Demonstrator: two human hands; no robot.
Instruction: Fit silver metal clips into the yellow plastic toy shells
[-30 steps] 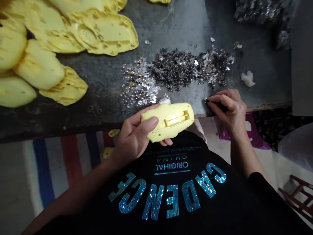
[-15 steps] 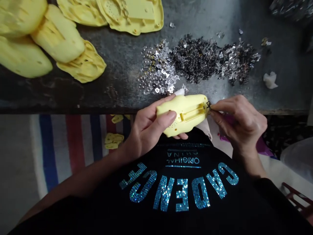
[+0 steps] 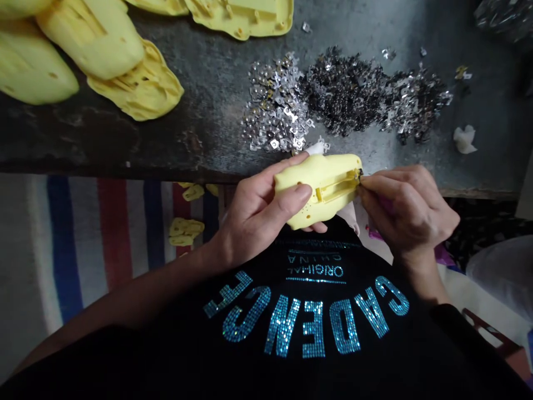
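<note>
My left hand [image 3: 266, 208] is closed round a yellow plastic shell [image 3: 297, 214], thumb on its face and fingers underneath. A long battery slot [image 3: 338, 188] lies open toward me in the shell. At the slot's right end my right hand [image 3: 410, 208] pinches a small dark metal battery contact [image 3: 360, 174] between thumb and forefinger. The contact meets the shell's right edge; how deep it sits I cannot tell, since the fingertips partly cover it. Just beyond the shell are a pile of shiny contacts [image 3: 277, 105] and a heap of dark spring contacts [image 3: 343, 91].
More yellow shells [image 3: 95, 39] are stacked at the upper left, with another shell [image 3: 245, 16] lying inside-up at the top. A white scrap [image 3: 464, 139] lies on the dark metal table [image 3: 208, 128]. Below the table edge, yellow pieces [image 3: 185, 231] rest on striped cloth [image 3: 120, 233].
My right hand has brought the contact left against the slot's end, where before it was at the shell's outer edge. The view has shifted slightly. My left hand keeps its hold.
</note>
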